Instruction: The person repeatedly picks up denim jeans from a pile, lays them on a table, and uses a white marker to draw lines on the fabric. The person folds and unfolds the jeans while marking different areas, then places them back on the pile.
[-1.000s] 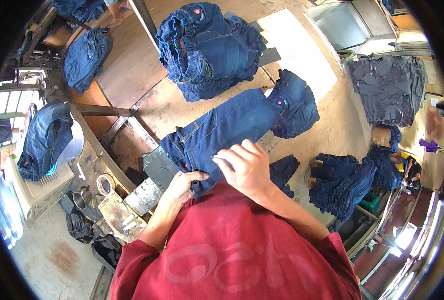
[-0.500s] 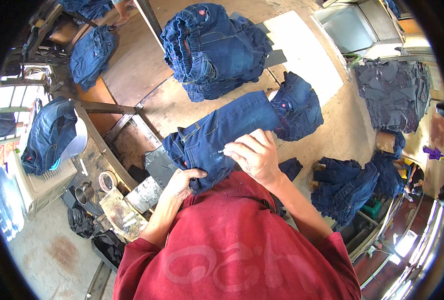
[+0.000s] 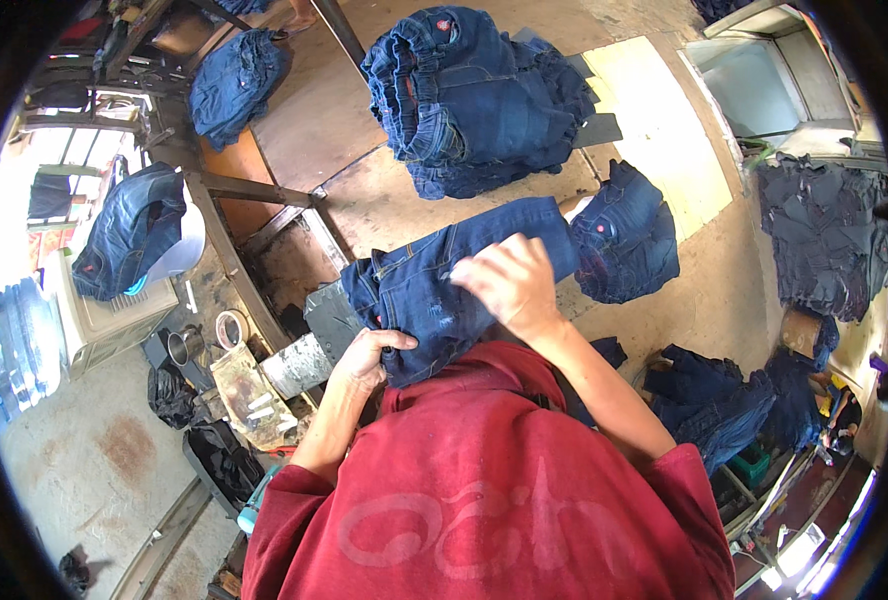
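A pair of dark blue jeans (image 3: 419,280) lies stretched out in front of me, over or against a dark grey flat piece (image 3: 334,318). My left hand (image 3: 369,358) grips its near left edge, thumb on top and fingers hidden below the cloth. My right hand (image 3: 514,285) is over the middle of the leg, its fingers curled together and blurred; what they hold, if anything, cannot be made out. Beside it, a pale scuffed patch shows on the denim.
A tall stack of jeans (image 3: 494,110) stands beyond, with a smaller pile (image 3: 624,235) to its right. More denim (image 3: 709,400) lies at lower right, black garments (image 3: 824,230) farther right. At left are a metal cup (image 3: 186,345), a tape roll (image 3: 231,328) and a stained board (image 3: 249,395) bearing white sticks.
My right hand has moved slightly up and away from the pale patch, along the leg. My left hand keeps its grip on the jeans. The whole view has shifted a little.
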The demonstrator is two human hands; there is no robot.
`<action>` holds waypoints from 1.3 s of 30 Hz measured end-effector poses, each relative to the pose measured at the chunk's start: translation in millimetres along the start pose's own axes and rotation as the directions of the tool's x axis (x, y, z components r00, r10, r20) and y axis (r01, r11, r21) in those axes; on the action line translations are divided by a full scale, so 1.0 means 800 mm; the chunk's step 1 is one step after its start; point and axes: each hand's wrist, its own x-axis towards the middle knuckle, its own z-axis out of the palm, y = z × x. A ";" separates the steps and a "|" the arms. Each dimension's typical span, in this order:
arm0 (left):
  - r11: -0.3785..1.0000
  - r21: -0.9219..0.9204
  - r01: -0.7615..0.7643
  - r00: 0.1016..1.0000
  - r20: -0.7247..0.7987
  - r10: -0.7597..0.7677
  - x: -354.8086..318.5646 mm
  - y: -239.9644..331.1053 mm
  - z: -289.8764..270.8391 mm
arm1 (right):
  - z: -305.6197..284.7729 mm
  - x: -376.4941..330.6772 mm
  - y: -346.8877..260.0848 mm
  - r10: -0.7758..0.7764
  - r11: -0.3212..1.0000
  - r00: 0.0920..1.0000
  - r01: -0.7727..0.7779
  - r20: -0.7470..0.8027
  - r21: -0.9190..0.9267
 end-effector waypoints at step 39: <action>0.952 0.299 0.068 0.973 0.191 -0.129 0.133 -0.043 0.127 | -0.056 -0.106 0.044 0.585 0.810 0.809 -0.586 0.048 0.006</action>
